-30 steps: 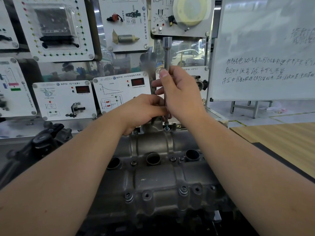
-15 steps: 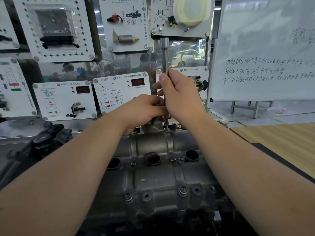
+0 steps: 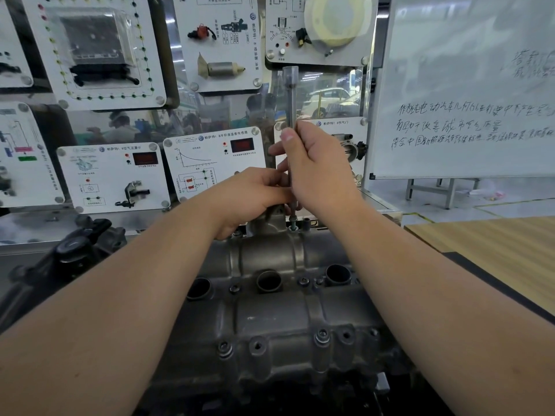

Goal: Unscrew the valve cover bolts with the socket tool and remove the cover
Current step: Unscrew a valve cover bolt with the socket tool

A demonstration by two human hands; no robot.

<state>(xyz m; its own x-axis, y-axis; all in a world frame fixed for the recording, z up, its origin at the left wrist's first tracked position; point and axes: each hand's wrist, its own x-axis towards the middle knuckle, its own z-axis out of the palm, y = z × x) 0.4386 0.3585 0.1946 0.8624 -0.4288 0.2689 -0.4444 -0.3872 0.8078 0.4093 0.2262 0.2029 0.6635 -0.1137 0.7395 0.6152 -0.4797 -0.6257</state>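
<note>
A grey metal valve cover [image 3: 270, 313] fills the lower middle, with three round plug holes and several bolts along its near edge. A long steel socket tool [image 3: 290, 94] stands upright over a bolt [image 3: 292, 223] at the cover's far edge. My right hand [image 3: 318, 172] grips the tool's shaft at mid-height, thumb pointing up. My left hand [image 3: 255, 196] holds the shaft lower down, just above the cover, fingers curled round it. The tool's lower end shows between the hands and the bolt hole.
White training panels [image 3: 111, 172] with sensors and gauges hang behind the engine. A whiteboard [image 3: 468, 94] with handwriting stands at the right. A wooden tabletop [image 3: 495, 250] lies at the right, and dark engine parts [image 3: 75, 247] sit at the left.
The tool's top has shifted slightly left and down, and my right hand has slid a little down the shaft. The left hand stays in place.
</note>
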